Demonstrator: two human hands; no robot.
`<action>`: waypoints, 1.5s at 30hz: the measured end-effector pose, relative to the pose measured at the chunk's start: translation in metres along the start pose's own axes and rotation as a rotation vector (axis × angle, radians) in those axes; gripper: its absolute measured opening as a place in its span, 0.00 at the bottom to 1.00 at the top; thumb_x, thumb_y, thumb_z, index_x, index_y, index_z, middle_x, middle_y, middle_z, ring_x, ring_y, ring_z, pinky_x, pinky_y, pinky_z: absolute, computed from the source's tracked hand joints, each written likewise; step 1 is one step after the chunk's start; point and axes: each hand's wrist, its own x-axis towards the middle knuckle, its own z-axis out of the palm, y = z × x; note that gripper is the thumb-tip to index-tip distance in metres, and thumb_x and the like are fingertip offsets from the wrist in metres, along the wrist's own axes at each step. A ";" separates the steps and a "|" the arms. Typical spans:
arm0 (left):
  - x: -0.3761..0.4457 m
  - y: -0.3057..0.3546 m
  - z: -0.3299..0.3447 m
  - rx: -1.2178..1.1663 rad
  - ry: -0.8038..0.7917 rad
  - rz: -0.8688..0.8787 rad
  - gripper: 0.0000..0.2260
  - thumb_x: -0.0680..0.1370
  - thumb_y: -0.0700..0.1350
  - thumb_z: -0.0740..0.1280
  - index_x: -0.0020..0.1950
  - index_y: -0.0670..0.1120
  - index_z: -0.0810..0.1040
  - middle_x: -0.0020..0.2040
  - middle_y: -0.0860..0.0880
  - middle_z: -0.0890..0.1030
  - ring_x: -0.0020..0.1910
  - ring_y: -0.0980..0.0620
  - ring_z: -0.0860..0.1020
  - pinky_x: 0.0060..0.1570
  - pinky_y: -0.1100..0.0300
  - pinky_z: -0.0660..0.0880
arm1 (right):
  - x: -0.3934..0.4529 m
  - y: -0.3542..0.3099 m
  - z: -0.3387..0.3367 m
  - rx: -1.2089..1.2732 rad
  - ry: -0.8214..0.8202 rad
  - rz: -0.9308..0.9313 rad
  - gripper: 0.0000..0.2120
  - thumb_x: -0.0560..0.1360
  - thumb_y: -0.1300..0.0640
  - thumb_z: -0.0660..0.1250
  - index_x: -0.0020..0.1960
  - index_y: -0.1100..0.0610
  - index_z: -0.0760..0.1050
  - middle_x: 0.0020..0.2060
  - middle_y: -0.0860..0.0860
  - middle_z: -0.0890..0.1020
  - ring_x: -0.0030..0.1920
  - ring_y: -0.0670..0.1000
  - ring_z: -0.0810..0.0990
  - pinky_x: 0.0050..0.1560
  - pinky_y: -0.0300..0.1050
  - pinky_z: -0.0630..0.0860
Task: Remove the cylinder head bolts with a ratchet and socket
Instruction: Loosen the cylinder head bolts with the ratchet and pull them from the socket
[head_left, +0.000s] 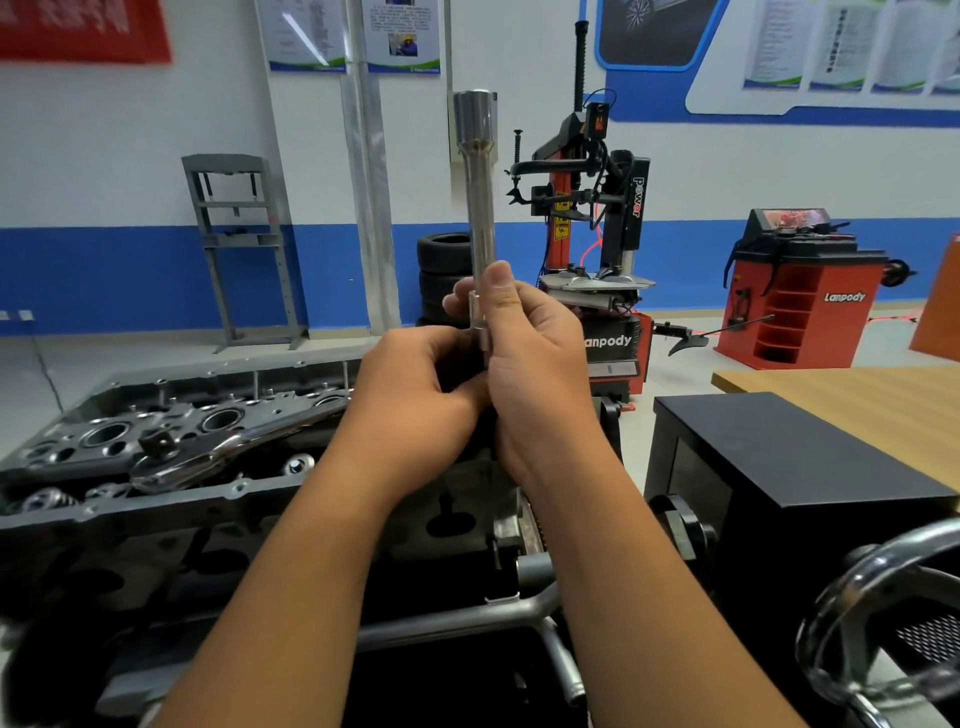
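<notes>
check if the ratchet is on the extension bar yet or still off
Off. The ratchet lies alone on the cylinder head, while both hands hold the extension bar upright in the air.

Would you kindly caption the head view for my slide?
Both hands hold a long extension bar upright above the cylinder head, ratchet resting there.

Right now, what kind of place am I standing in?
Most likely an auto repair training workshop: a tire changer, a red wheel balancer, stacked tires, and an engine cylinder head on a stand.
</notes>
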 end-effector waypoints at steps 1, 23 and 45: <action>0.001 -0.001 0.001 0.019 0.027 -0.006 0.12 0.78 0.39 0.74 0.47 0.58 0.84 0.43 0.59 0.87 0.45 0.63 0.84 0.47 0.61 0.82 | 0.000 0.000 0.000 0.009 -0.004 -0.002 0.12 0.79 0.45 0.70 0.46 0.53 0.82 0.43 0.51 0.86 0.48 0.51 0.84 0.61 0.61 0.81; 0.001 -0.001 0.001 -0.042 -0.013 -0.022 0.11 0.80 0.40 0.72 0.49 0.57 0.85 0.44 0.57 0.88 0.43 0.59 0.86 0.41 0.59 0.83 | 0.000 -0.002 -0.001 0.013 0.026 0.010 0.18 0.81 0.43 0.66 0.44 0.56 0.82 0.43 0.53 0.86 0.48 0.53 0.85 0.62 0.63 0.81; 0.000 0.000 -0.001 -0.113 -0.070 -0.027 0.11 0.83 0.40 0.69 0.52 0.56 0.85 0.44 0.55 0.88 0.42 0.59 0.86 0.40 0.62 0.80 | -0.001 -0.002 -0.003 0.009 0.020 -0.006 0.15 0.81 0.46 0.68 0.48 0.57 0.82 0.43 0.52 0.86 0.48 0.50 0.85 0.60 0.57 0.82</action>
